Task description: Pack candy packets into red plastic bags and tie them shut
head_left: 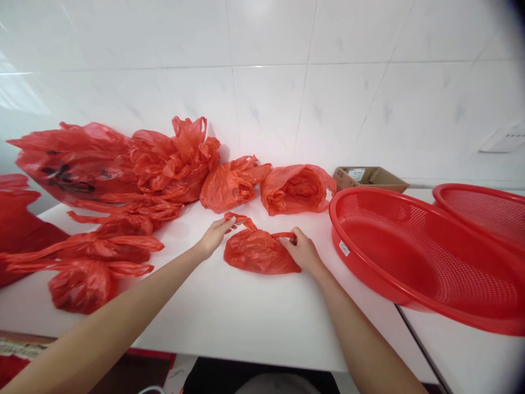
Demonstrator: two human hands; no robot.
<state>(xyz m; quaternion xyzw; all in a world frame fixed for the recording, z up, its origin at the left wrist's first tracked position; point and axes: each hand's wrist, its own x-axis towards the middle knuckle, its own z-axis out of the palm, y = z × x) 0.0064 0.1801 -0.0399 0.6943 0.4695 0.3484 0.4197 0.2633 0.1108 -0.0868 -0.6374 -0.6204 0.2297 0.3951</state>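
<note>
In front of me a small red plastic bag (262,253) rests on the white table, with something bundled inside that I cannot make out. My left hand (217,234) pinches one twisted handle of this bag at its upper left. The other handle is gripped between thumb and fingers of my right hand (301,250), at the bag's right side. Both handles are pulled apart, left and right. Just behind lie a knotted red bag (233,184) and a red bag with its mouth open (298,190), stuffed with more red plastic.
Several tied red bags (84,285) lie on the left, before larger full bags (82,161) against the tiled wall. Two red perforated baskets (394,246) stand on the right, with a cardboard box (369,178) behind. The table's front edge (246,358) runs close to me.
</note>
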